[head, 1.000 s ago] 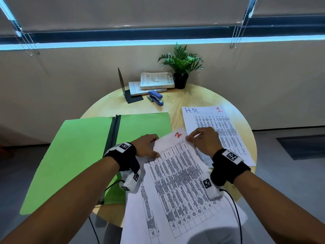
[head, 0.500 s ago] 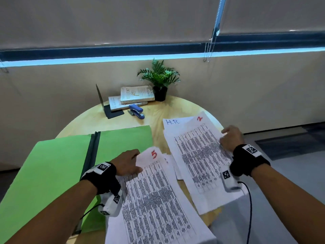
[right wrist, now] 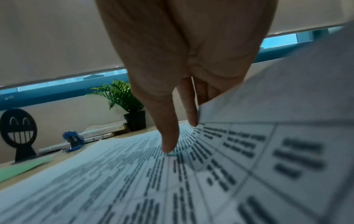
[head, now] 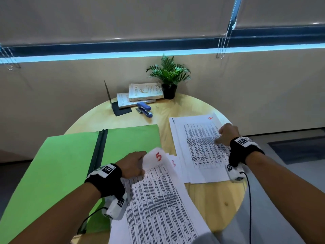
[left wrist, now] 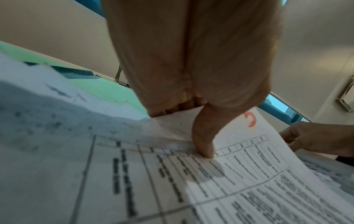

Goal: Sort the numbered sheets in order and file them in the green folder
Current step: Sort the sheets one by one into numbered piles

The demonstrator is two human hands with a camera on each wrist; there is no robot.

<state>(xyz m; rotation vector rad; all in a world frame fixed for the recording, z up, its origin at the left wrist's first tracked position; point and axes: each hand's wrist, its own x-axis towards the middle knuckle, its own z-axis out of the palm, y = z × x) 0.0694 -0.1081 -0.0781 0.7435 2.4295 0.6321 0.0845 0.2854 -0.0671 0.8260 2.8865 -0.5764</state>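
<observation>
The sorting step is in hand, and filing is not yet begun. The right hand [head: 226,133] is laying sheet 2 [head: 202,148] onto another sheet just right of the open green folder [head: 66,166]. In the right wrist view the thumb and forefinger are pointing down onto the print, while the sheet's right edge is curling up against the other fingers [right wrist: 203,94]; whether those are gripping that edge I cannot tell. The left hand [head: 132,166] is pinching the rest of the stack at the folder's near right corner, thumb pressing on top of sheet 5 [head: 158,191] and fingers curled beneath. A corner marked 3 [head: 173,162] is peeking out from under sheet 5, between it and the sorted pile.

Judging by this, the next move calls for the right hand to let sheet 2 settle square, then draw sheet 3 out from under sheet 5 without dragging its neighbours; thin paper will be clinging, so the left thumb should be easing.
</observation>
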